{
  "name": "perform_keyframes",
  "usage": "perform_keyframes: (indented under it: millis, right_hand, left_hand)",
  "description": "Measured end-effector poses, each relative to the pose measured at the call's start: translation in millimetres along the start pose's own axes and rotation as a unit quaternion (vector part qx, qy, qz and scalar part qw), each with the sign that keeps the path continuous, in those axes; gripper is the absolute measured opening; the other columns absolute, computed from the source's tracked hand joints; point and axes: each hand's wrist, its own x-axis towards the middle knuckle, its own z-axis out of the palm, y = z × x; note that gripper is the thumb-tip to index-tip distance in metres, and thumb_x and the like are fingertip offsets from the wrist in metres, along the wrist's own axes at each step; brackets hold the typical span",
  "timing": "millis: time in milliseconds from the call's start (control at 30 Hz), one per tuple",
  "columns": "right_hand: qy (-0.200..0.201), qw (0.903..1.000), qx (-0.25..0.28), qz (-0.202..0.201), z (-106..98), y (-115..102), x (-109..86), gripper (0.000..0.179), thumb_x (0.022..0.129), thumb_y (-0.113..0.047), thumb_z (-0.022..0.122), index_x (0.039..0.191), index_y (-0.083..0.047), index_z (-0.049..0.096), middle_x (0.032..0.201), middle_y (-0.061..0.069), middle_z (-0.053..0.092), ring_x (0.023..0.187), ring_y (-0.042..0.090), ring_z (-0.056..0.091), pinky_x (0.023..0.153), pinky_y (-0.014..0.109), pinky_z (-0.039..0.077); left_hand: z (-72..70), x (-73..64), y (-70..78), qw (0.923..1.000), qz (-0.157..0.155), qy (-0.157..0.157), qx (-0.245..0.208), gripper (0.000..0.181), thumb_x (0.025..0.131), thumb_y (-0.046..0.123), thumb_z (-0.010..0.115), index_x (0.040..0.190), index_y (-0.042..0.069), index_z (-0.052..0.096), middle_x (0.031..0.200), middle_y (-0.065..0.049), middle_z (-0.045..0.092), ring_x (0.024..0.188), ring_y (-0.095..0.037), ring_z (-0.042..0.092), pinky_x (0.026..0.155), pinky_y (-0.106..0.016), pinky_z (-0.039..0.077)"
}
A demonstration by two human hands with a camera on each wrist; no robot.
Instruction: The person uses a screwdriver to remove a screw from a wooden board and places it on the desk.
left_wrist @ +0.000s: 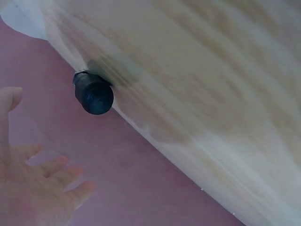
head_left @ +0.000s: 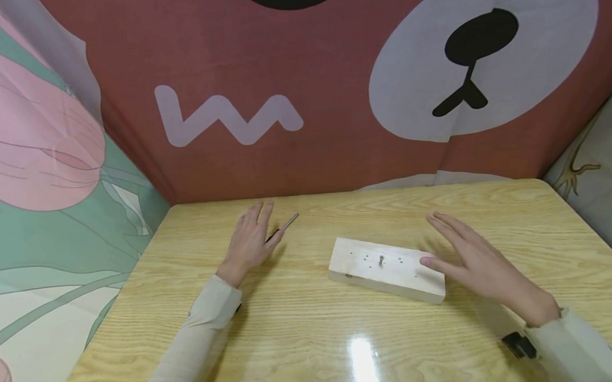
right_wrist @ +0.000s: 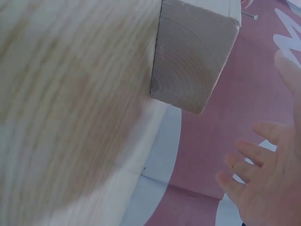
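Note:
A pale wooden block (head_left: 361, 274) lies at a slant on the table, with several small holes in its top face. Near its middle a screw (head_left: 381, 260) stands up out of the wood. My right hand (head_left: 475, 260) hovers by the block's right end with its fingers straight, its thumb overlapping the block in the head view. Over at the left, my left hand (head_left: 249, 239) is spread above a screwdriver (head_left: 290, 220), whose metal shaft shows past the thumb. In the left wrist view the black end of its handle (left_wrist: 94, 96) rests on the table, apart from the fingers.
The wood-grain table (head_left: 292, 340) ends at the back against a hanging red cloth (head_left: 335, 161) with a cartoon face. Another printed cloth (head_left: 46, 236) hangs along the left side, and a grey one (head_left: 605, 172) at the right.

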Motion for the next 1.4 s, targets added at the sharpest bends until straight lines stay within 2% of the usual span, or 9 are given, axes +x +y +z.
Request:
perform_keyframes:
  millis: [133, 433, 733, 1100, 1400]
  right_hand:
    - [-0.019, 0.9997, 0.017, 0.001, 2, 1, -2.4, 0.084, 0.093, -0.044, 0.067, 0.159, -0.016, 0.022, 0.164, 0.019, 0.02, 0.146, 0.049, 0.022, 0.105, 0.076, 0.026]
    - [-0.034, 0.9984, 0.045, 0.002, 4, 1, -7.3, 0.081, 0.093, -0.041, 0.068, 0.158, -0.017, 0.026, 0.163, 0.02, 0.023, 0.146, 0.05, 0.023, 0.104, 0.077, 0.026]
    - [-0.041, 0.9983, 0.042, 0.003, 10, 0, -13.3, 0.077, 0.092, -0.041, 0.069, 0.155, -0.013, 0.033, 0.158, 0.024, 0.03, 0.142, 0.051, 0.03, 0.102, 0.077, 0.029]
    - [-0.053, 0.9981, 0.029, -0.01, 16, 0, -15.8, 0.072, 0.091, -0.044, 0.071, 0.148, -0.008, 0.045, 0.153, 0.022, 0.039, 0.138, 0.048, 0.037, 0.1, 0.074, 0.035]
    - [-0.073, 0.9967, 0.033, -0.016, 16, 1, -16.0, 0.067, 0.092, -0.043, 0.069, 0.143, -0.005, 0.05, 0.148, 0.023, 0.046, 0.134, 0.047, 0.042, 0.099, 0.069, 0.041]
  left_hand:
    - [0.5, -1.7, -1.0, 1.0, 0.004, 0.001, -0.007, 0.067, 0.099, 0.039, 0.059, 0.152, 0.006, 0.034, 0.149, -0.029, 0.041, 0.138, -0.045, 0.042, 0.115, -0.057, 0.035]
    - [-2.3, -3.2, -0.2, 0.9996, -0.006, -0.019, -0.021, 0.068, 0.1, 0.042, 0.057, 0.153, 0.007, 0.033, 0.15, -0.029, 0.04, 0.138, -0.045, 0.041, 0.114, -0.058, 0.037]
    - [-2.8, -5.5, -3.6, 0.998, -0.001, -0.047, -0.041, 0.067, 0.101, 0.042, 0.054, 0.154, 0.006, 0.032, 0.15, -0.028, 0.04, 0.139, -0.044, 0.041, 0.113, -0.058, 0.037]
    - [-1.1, -4.6, -10.0, 0.9943, 0.004, -0.077, -0.073, 0.062, 0.102, 0.04, 0.054, 0.151, 0.007, 0.038, 0.147, -0.023, 0.047, 0.134, -0.042, 0.048, 0.107, -0.057, 0.045]
    - [-1.1, -5.4, -15.6, 0.9879, -0.011, -0.105, -0.114, 0.059, 0.1, 0.035, 0.06, 0.149, 0.007, 0.042, 0.146, -0.019, 0.049, 0.133, -0.039, 0.051, 0.105, -0.056, 0.046]
